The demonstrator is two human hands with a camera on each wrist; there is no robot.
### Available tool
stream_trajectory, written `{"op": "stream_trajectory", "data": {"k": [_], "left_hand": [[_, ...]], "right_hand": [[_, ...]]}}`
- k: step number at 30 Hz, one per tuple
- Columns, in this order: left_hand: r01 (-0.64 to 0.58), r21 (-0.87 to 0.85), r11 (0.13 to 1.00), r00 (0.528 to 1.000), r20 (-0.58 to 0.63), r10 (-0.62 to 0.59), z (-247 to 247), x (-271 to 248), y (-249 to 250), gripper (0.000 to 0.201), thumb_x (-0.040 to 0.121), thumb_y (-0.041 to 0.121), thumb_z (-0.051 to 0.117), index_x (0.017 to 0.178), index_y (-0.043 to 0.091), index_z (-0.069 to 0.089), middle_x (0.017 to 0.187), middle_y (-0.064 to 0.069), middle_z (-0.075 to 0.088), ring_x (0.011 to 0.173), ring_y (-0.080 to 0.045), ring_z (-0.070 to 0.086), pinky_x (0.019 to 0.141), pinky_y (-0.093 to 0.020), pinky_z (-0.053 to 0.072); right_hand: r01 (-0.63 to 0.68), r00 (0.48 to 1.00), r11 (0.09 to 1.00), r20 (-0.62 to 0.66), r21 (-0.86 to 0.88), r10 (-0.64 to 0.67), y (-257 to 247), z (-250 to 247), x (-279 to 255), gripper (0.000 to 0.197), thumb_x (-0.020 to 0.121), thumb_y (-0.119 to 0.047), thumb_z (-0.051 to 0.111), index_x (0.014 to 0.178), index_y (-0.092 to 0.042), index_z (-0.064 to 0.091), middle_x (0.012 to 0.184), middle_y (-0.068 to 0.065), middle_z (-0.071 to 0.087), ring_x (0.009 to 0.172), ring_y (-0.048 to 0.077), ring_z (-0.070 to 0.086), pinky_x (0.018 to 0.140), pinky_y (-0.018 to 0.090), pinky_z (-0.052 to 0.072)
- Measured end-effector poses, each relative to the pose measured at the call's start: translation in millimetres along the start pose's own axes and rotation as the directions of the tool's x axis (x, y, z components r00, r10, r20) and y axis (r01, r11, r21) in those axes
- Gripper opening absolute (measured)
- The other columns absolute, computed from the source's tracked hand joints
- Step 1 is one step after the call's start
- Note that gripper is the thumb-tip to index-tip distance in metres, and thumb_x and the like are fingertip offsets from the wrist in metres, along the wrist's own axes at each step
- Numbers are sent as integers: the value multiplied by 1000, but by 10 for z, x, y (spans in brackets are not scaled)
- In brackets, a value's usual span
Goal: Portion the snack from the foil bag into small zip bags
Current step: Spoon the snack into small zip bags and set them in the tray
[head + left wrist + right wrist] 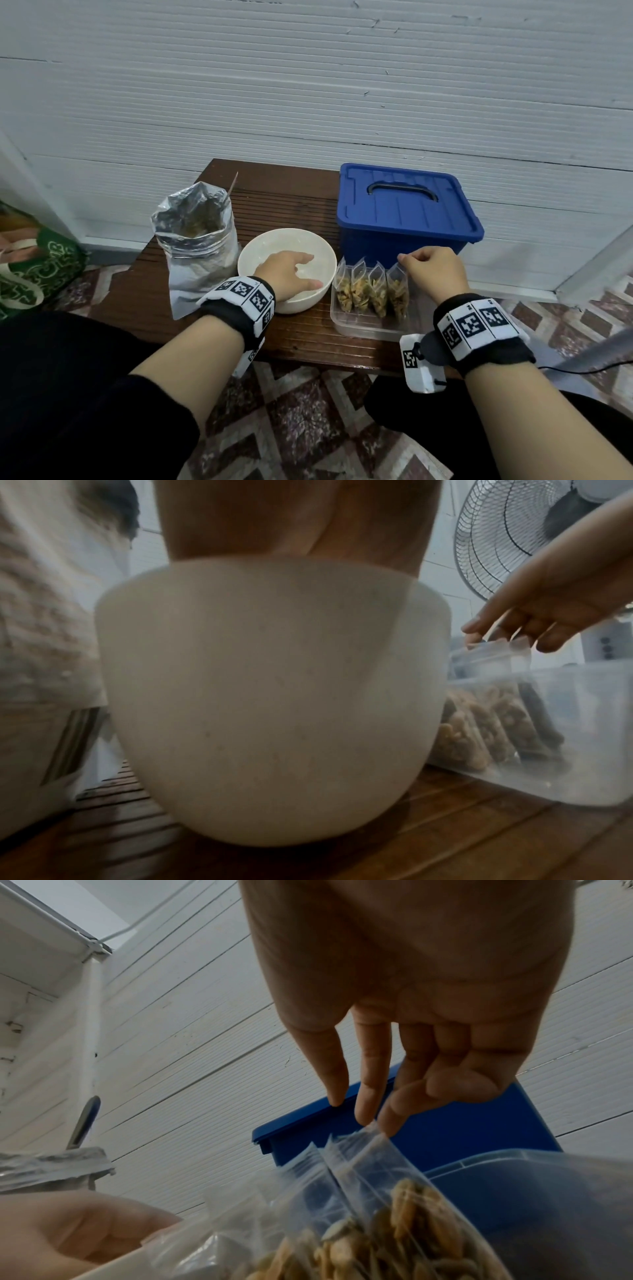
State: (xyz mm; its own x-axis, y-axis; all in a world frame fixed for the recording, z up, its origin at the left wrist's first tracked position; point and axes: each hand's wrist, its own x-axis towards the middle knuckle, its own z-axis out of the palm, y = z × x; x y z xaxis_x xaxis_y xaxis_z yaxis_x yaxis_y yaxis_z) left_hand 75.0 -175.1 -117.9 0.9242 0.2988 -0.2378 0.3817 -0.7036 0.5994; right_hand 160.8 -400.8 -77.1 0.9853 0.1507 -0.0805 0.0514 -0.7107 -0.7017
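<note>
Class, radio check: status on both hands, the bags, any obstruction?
Left hand open, in white bowl. Right hand pinching rightmost zip bag in clear tray. Four bags filled. Nothing in the way.

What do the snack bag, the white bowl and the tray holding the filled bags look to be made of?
Foil bag: crinkled silvery metallised film, shiny creases. White bowl: smooth matte off-white, thick rim; ceramic or melamine, cannot tell. Clear tray: translucent, slightly frosted plastic; the zip bags show through its wall in the left wrist view.
</note>
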Motion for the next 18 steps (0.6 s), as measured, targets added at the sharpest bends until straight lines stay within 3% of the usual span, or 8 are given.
{"op": "stream_trajectory", "data": {"k": [5, 9, 13, 18], "left_hand": [[-5, 136, 991, 1000, -4, 6, 37, 22, 32, 57, 84, 40, 70, 137, 32, 50, 108, 14, 57, 103, -14, 53, 105, -43, 37], [-1, 225, 974, 1000, 27, -5, 24, 36, 71, 53, 86, 41, 67, 136, 37, 50, 108, 6, 60, 110, -17, 53, 101, -37, 38], [30, 259, 965, 999, -35, -21, 19, 73, 81, 30, 84, 37, 71, 113, 32, 65, 106, 3, 54, 107, -20, 54, 96, -38, 43], [12, 204, 979, 988, -155, 20, 24, 60, 60, 7, 85, 35, 70, 85, 30, 65, 113, 0, 50, 114, -23, 45, 99, -39, 38]], "right_hand": [[-4, 1000, 1000, -8, 26, 4, -3, 17, -21, 21, 90, -29, 62, 81, -11, 67, 80, 1, 61, 84, 15, 52, 77, 26, 37], [-9, 1000, 999, -9, 38, 9, -7, 27, -31, 20, 90, -29, 62, 79, -13, 66, 81, 2, 61, 85, 16, 53, 77, 25, 37], [-9, 1000, 999, 1, 44, 9, -9, 25, -38, 19, 91, -30, 61, 80, -14, 65, 82, 1, 61, 85, 15, 52, 78, 26, 37], [0, 1000, 999, -26, 44, 1, 10, 23, -36, 18, 91, -29, 61, 80, -16, 64, 82, 1, 61, 86, 16, 53, 79, 27, 38]]}}
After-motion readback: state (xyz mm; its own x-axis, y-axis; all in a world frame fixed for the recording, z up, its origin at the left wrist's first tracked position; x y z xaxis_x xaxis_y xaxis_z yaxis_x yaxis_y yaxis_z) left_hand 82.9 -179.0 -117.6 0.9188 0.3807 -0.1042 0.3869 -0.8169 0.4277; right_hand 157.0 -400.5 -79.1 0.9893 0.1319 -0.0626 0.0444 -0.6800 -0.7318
